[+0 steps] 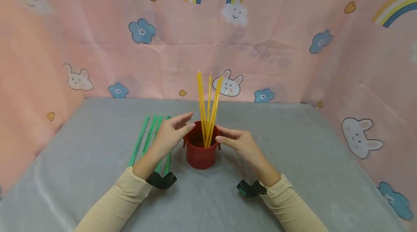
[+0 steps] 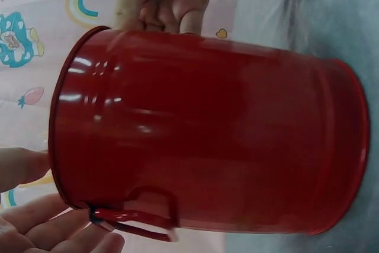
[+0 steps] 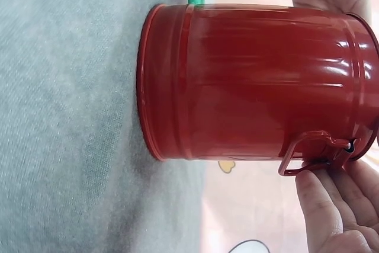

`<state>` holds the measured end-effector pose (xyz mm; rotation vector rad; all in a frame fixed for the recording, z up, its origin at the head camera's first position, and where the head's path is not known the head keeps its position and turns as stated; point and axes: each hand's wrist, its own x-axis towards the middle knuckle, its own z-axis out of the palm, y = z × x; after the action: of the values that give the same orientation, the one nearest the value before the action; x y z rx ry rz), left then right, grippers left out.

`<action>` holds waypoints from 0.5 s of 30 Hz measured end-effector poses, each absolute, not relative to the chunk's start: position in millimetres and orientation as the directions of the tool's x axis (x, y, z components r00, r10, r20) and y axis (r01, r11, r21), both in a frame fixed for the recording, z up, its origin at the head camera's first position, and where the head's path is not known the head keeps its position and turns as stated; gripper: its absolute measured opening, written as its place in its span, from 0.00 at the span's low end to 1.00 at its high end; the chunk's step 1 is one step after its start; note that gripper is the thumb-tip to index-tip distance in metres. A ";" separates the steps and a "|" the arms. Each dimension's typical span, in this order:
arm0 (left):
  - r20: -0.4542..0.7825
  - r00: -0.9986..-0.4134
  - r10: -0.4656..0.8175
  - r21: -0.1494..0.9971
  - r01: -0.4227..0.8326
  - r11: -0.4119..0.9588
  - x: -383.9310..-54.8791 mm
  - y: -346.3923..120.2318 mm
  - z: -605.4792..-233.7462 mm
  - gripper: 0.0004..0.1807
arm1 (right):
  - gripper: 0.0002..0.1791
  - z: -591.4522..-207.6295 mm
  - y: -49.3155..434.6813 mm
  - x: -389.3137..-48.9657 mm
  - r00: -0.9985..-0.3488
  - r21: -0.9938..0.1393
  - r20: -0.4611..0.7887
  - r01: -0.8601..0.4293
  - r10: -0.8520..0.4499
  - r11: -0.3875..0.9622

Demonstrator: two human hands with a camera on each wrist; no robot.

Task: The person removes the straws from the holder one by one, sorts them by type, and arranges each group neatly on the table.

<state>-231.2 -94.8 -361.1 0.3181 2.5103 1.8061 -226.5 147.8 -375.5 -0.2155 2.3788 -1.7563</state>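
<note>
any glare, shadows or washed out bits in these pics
Left wrist: short white glare streaks on the red bucket near its rim; right wrist: similar streaks near the rim, a soft shadow on the grey cloth beside the base, and a pale, washed-out backdrop; head: soft, fairly even light, though markings on the green sticks are too small to read.

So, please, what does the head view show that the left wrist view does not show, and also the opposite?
Only the head view shows the yellow sticks standing in the red bucket, the green sticks lying on the gray cloth, and the beige sleeves.

Only the left wrist view shows the strawberry print on the pink backdrop.

Both show the red bucket, the left hand, the right hand, the gray cloth and the pink backdrop.
</note>
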 end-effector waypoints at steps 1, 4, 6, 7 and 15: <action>0.086 -0.979 0.186 0.941 0.141 0.306 -230.5 -95.6 -362.7 0.28 | 0.27 -375.6 147.1 -226.7 -0.973 -0.956 -0.057 -0.012 -0.222 0.295; 0.068 -0.982 0.176 0.945 0.120 0.305 -228.7 -97.0 -365.9 0.28 | 0.28 -376.0 145.5 -227.8 -0.970 -0.957 -0.058 -0.013 -0.236 0.291; 0.067 -0.984 0.165 0.947 0.115 0.299 -228.7 -96.7 -366.8 0.28 | 0.28 -375.8 145.3 -228.4 -0.969 -0.957 -0.056 -0.017 -0.240 0.290; 0.069 -0.984 0.163 0.949 0.115 0.292 -228.7 -96.2 -367.0 0.28 | 0.28 -375.5 145.4 -228.6 -0.969 -0.958 -0.051 -0.020 -0.241 0.287; 0.051 -0.986 0.160 0.954 0.096 0.283 -229.3 -91.8 -374.8 0.26 | 0.28 -373.8 147.5 -225.7 -0.975 -0.953 -0.052 -0.016 -0.218 0.302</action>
<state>-229.3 -91.8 -374.8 0.2464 2.4722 1.8330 -225.7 147.5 -373.8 -0.2176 2.3910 -1.7478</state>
